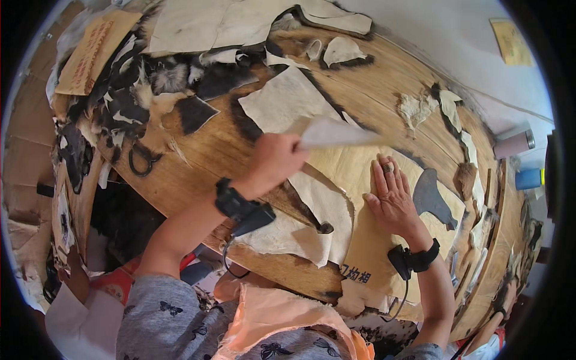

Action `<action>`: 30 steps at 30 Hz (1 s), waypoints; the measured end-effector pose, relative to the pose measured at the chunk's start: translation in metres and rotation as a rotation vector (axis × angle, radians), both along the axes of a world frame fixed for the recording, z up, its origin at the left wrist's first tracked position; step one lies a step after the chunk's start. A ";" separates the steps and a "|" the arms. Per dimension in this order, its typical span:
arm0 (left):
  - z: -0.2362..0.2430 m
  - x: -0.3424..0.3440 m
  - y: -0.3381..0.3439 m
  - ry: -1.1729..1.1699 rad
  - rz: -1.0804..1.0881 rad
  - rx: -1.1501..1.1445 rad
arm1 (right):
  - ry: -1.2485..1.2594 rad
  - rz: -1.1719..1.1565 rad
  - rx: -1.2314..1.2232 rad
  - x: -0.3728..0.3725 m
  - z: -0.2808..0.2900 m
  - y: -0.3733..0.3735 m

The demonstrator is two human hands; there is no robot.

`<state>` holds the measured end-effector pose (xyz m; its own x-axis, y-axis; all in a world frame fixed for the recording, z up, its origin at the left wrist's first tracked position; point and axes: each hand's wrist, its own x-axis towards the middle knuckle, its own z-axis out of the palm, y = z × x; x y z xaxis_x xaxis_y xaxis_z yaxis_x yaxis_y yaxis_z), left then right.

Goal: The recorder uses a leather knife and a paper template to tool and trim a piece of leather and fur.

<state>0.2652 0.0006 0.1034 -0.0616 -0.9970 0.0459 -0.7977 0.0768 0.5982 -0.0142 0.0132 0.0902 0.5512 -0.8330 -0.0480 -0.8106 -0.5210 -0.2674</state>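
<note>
My left hand [277, 161] is closed on the edge of a pale, thin piece [339, 133], lifted above the table. Motion blurs it, so I cannot tell whether it is hide or paper. Flat on a tan pattern sheet [375, 243] lies my right hand [393, 195], fingers stretched out and a ring on one. A dark grey curved piece [433, 198] rests on the sheet just right of that hand. Cut fur hide, pale side up [288, 99], spreads beyond my left hand. Another pale hide piece [321, 210] lies between my arms, partly under the sheet.
Fur scraps [171, 81] heap at the far left beside a folded cardboard piece [99, 51]. Black-handled scissors [141, 161] lie on the wooden table [198, 180]. A pink cup [514, 144] and blue container [529, 179] stand at right. Other people's arms show at both lower sides.
</note>
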 end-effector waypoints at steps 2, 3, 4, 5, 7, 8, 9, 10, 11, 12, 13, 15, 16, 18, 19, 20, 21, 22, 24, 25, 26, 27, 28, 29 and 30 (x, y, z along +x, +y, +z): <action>-0.005 0.024 0.002 0.442 0.178 0.198 | 0.042 -0.003 0.033 0.003 0.001 -0.001; -0.002 0.035 0.003 0.442 0.173 0.199 | 0.082 -0.007 0.063 0.003 0.003 0.000; 0.002 0.046 0.004 0.405 0.255 0.251 | 0.083 -0.013 0.063 0.004 0.004 0.000; 0.002 0.055 0.004 0.372 0.334 0.305 | 0.074 -0.010 0.062 0.005 0.005 0.000; -0.005 0.073 0.008 0.432 0.356 0.299 | 0.057 -0.002 0.062 0.007 0.004 -0.001; -0.007 0.079 0.009 0.500 0.373 0.293 | 0.052 -0.004 0.061 0.005 0.003 -0.001; -0.008 0.084 0.010 0.502 0.360 0.297 | 0.046 -0.010 0.060 0.002 0.003 0.000; -0.007 0.089 0.011 0.483 0.380 0.298 | 0.050 -0.024 0.059 0.001 0.005 0.000; -0.009 0.090 0.012 0.467 0.391 0.304 | 0.053 -0.026 0.068 0.001 0.006 0.000; -0.008 0.092 0.014 0.472 0.368 0.312 | 0.054 -0.027 0.075 0.000 0.007 0.000; -0.001 0.092 0.017 0.224 0.364 0.149 | 0.052 -0.030 0.081 -0.002 0.003 0.000; 0.014 0.076 0.020 0.003 0.327 -0.015 | 0.058 -0.048 0.082 -0.001 -0.002 -0.001; 0.026 0.060 0.021 0.091 0.206 -0.037 | 0.054 -0.042 0.083 -0.001 -0.004 -0.001; 0.043 0.029 0.017 0.157 -0.163 -0.079 | 0.071 -0.052 0.064 0.000 -0.005 0.000; 0.046 0.012 0.011 0.139 -0.422 -0.096 | 0.063 -0.053 0.042 -0.001 -0.007 0.001; 0.037 -0.007 0.006 0.130 -0.588 -0.140 | 0.053 -0.046 0.021 0.000 -0.008 0.002; 0.023 -0.026 0.001 0.118 -0.751 -0.181 | 0.052 -0.053 0.020 0.002 -0.007 0.002; 0.012 -0.039 -0.002 0.115 -0.756 -0.180 | 0.050 -0.058 0.020 0.004 -0.010 0.002; 0.001 -0.059 -0.007 -0.204 -0.828 -0.184 | 0.021 -0.059 -0.007 0.003 -0.010 0.003; -0.001 -0.061 -0.008 -0.207 -0.835 -0.189 | 0.040 -0.059 -0.015 0.004 -0.008 0.004; -0.005 -0.064 -0.011 -0.256 -0.801 -0.213 | 0.039 -0.074 -0.014 0.003 -0.008 0.005; -0.008 -0.065 -0.014 -0.304 -0.766 -0.238 | 0.025 -0.079 -0.027 0.002 -0.009 0.006; -0.010 -0.066 -0.020 -0.304 -0.780 -0.238 | 0.011 -0.082 -0.040 0.001 -0.010 0.007; -0.012 -0.065 -0.026 -0.333 -0.713 -0.219 | 0.007 -0.079 -0.069 0.001 -0.012 0.007; -0.013 -0.062 -0.034 -0.364 -0.642 -0.205 | 0.002 -0.087 -0.065 0.002 -0.012 0.006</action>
<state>0.2033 -0.0335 0.0901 -0.6723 -0.7346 0.0919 -0.7034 0.6725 0.2301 -0.0121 0.0196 0.0780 0.4767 -0.8790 0.0070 -0.8539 -0.4650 -0.2337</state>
